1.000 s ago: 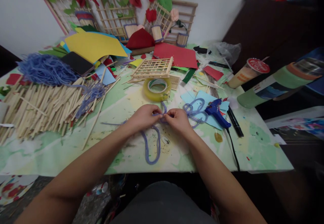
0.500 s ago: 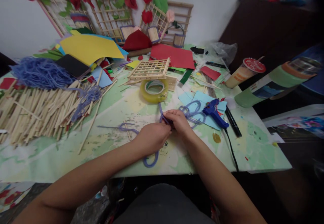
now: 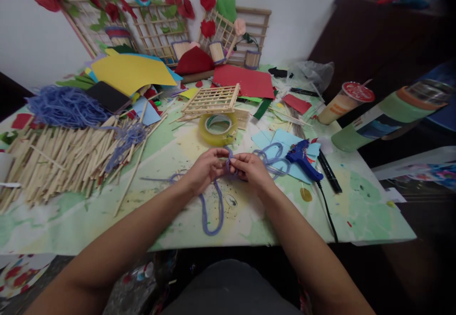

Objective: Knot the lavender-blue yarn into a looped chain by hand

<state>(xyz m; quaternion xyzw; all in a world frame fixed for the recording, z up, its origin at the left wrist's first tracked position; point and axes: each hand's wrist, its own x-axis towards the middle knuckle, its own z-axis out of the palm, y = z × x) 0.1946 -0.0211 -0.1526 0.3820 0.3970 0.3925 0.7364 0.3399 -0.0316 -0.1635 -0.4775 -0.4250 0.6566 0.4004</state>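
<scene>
Purple yarn (image 3: 213, 232) runs between my two hands and trails over the tabletop, one loop hanging toward the front edge. My left hand (image 3: 208, 168) is closed, its thumb and fingers pinching the yarn at a small bunched part. Right beside it, my right hand (image 3: 249, 167) pinches the same bunch from the other side. Just beyond my fingers lies a roll of yellowish clear tape (image 3: 210, 137), and a small lattice of sticks (image 3: 213, 99) rests behind it. More yarn lies in coils to the right, close to a blue glue gun (image 3: 302, 159).
Many wooden sticks (image 3: 60, 163) and a heap of purple yarn (image 3: 66, 106) cover the left. Yellow paper (image 3: 131, 70) and red paper (image 3: 245, 81) lie at the back, before stick trellises with paper flowers. A drink cup (image 3: 345, 101) and a green bottle (image 3: 384, 118) stand right.
My left hand has shifted slightly left and up, its fingers loosening from a fist into a pinch. The yarn loop below it shows longer. The view has turned a little left.
</scene>
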